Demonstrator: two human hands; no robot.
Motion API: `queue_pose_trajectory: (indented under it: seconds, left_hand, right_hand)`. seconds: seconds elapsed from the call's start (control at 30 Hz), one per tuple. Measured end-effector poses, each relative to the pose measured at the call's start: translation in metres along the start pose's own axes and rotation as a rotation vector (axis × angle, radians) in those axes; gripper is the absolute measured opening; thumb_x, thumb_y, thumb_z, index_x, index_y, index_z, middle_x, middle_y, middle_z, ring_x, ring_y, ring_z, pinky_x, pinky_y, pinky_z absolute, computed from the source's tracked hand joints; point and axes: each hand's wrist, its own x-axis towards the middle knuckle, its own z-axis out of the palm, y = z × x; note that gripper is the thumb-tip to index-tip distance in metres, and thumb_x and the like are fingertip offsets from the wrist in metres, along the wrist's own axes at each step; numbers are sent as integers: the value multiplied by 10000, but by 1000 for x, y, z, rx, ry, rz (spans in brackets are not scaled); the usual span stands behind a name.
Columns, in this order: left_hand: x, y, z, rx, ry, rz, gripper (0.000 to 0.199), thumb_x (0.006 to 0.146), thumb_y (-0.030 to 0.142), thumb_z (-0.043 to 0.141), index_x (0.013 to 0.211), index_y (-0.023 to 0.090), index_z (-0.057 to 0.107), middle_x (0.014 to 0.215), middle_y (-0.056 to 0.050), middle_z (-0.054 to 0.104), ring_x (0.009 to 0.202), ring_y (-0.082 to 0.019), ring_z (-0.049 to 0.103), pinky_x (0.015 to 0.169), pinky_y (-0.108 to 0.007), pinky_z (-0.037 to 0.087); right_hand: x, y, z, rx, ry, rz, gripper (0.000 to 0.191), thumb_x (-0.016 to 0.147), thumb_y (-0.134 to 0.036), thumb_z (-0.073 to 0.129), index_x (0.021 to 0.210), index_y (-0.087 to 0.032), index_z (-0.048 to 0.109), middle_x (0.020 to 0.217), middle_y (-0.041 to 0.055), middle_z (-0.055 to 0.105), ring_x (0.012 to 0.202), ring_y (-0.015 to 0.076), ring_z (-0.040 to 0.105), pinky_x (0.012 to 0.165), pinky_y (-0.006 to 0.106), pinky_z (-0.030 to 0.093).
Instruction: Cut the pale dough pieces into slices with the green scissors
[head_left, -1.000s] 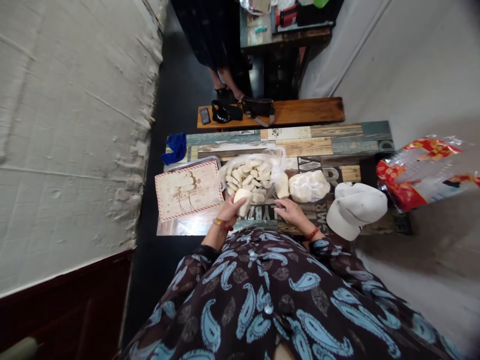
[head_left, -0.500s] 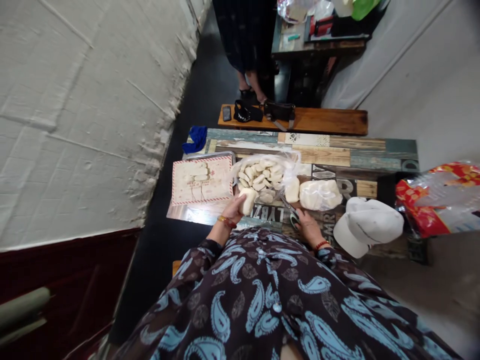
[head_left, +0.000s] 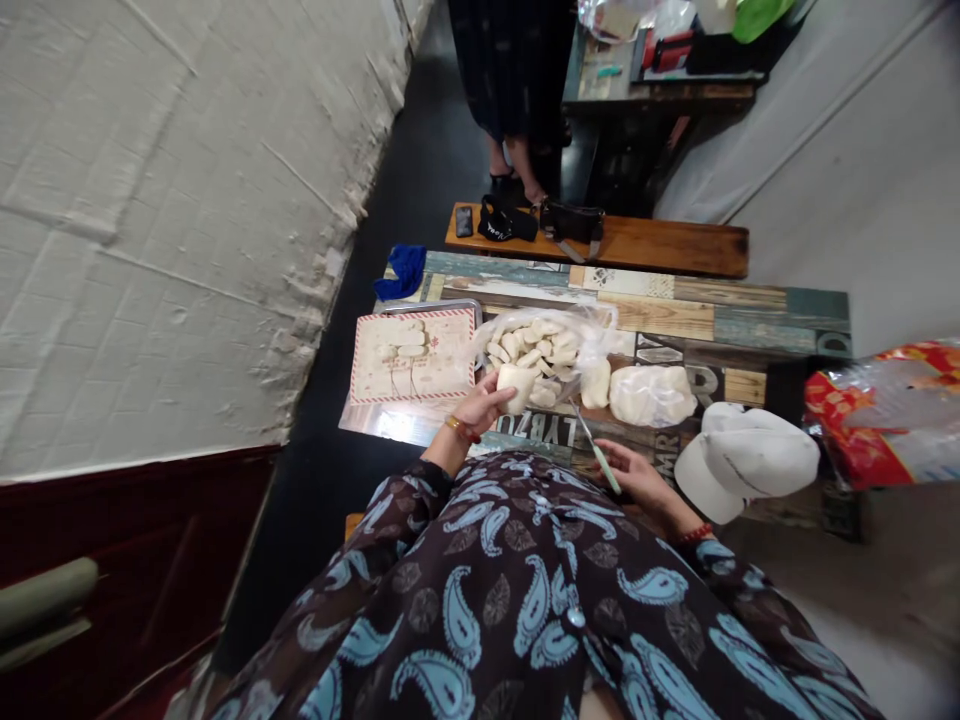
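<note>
My left hand [head_left: 480, 404] grips a pale white block [head_left: 516, 388] at the near edge of an open clear bag of white slices [head_left: 541, 345]. A scissors-like tool with a pale green handle [head_left: 606, 470] lies beside my right hand [head_left: 630, 472], its metal part pointing toward the bag. My right hand's fingers are near the handle; whether they grip it is unclear. Right of the slices sit another white block [head_left: 595, 384] and a wrapped white block [head_left: 652, 394]. On the left, several white pieces [head_left: 410, 350] lie on a paper-patterned tray [head_left: 367, 375].
A white cap [head_left: 750, 455] and a red plastic package [head_left: 862, 425] are at the right. A blue cloth [head_left: 402, 272] is at the table's far left corner. Beyond, a bench [head_left: 675, 245] holds a phone and bags; a person [head_left: 510, 70] stands behind it.
My left hand has tilted the block and brought it nearer the slices. My right hand has shifted right and down, and the tool's handle now shows beside its fingers. The whole view has shifted slightly.
</note>
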Motion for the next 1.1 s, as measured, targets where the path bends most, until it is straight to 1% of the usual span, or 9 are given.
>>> queue_pose_trajectory:
  seconds: [0.03,0.07,0.17,0.23,0.37,0.5,0.7,0.93,1.1]
  left_hand:
    - [-1,2,1,9,-17,8,626,605,275,885,1170,186,632,1146,-88,706,1004,-225,668,810,-296,535]
    - [-2,5,3,21,-31,16,619,608,272,882,1169,188,633,1147,-84,704,1018,-224,663,821,-293,530]
    - [-7,15,9,59,-48,50,608,627,291,868,1177,183,632,1140,-82,702,1041,-223,654,855,-296,519]
    - [-11,22,13,60,-45,69,597,643,338,860,1172,176,635,1130,-87,704,1032,-227,657,852,-297,520]
    - [-18,32,18,28,9,152,618,645,476,850,1133,153,650,1091,-102,715,986,-232,671,802,-284,522]
    - [-21,39,18,56,62,214,639,626,522,847,1094,126,665,1023,-99,728,922,-220,675,776,-282,514]
    - [-24,45,25,133,60,310,550,638,420,862,1088,159,682,1025,-64,729,923,-194,667,832,-297,508]
    - [-21,42,31,164,29,332,547,641,418,860,1097,171,685,1054,-73,725,964,-209,663,886,-332,495]
    - [-17,41,32,201,35,328,557,635,448,856,1078,159,685,1051,-79,720,980,-226,651,880,-341,493]
  right_hand:
    - [0,-13,3,138,-7,-14,673,737,-484,729,1306,-169,556,972,93,722,790,194,681,668,312,542]
    - [1,-26,5,200,18,-44,691,712,-472,764,1301,-179,552,973,85,711,785,184,668,660,301,536]
    - [10,-66,9,172,105,-168,643,716,-450,772,1261,-176,567,888,50,682,728,171,638,653,306,534]
    - [15,-88,9,23,105,-275,636,723,-428,773,1277,-183,579,923,56,685,790,194,653,727,336,551]
    - [15,-118,6,-337,99,-467,695,745,-416,754,1373,-203,546,1176,109,672,1004,264,661,878,402,552]
    - [12,-137,6,-580,123,-587,677,761,-453,740,1349,-178,550,1191,141,657,1048,302,652,922,455,543]
    - [13,-160,6,-792,48,-575,702,717,-462,787,1326,-196,560,1152,132,643,1006,310,644,919,471,536]
    - [17,-173,-4,-799,-100,-526,756,725,-462,780,1388,-200,528,1179,123,637,984,283,652,896,443,543]
    - [23,-179,-8,-787,-125,-522,753,716,-482,782,1374,-195,556,1143,117,668,1019,297,651,921,439,530]
